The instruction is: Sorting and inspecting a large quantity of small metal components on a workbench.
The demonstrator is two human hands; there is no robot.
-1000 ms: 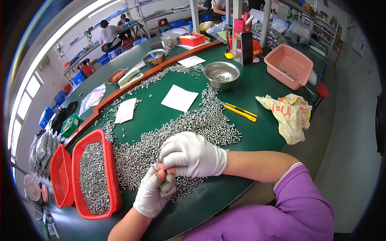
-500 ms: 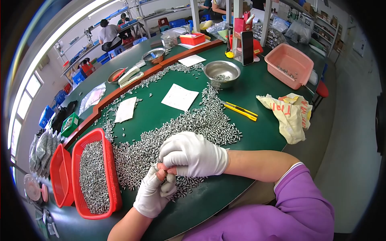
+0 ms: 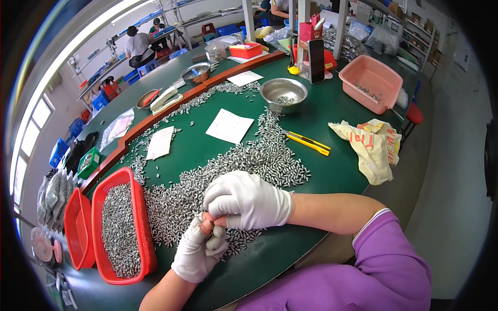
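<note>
A wide heap of small silver metal pieces (image 3: 244,160) covers the green table (image 3: 332,171) in front of me. Both hands wear white gloves with open fingertips. My left hand (image 3: 199,249) is curled at the heap's near edge, gripping a few of the metal pieces. My right hand (image 3: 249,199) rests over the heap, its fingertips pinched together against the left hand's fingers. A red plastic basket (image 3: 142,217) filled with the same metal pieces stands just left of my left hand.
A second red basket (image 3: 78,228) lies further left. White paper sheets (image 3: 230,126) lie beyond the heap, with a steel bowl (image 3: 283,93), a yellow utility knife (image 3: 307,142), a crumpled cloth bag (image 3: 371,145) and a pink basket (image 3: 371,83). People sit at far benches.
</note>
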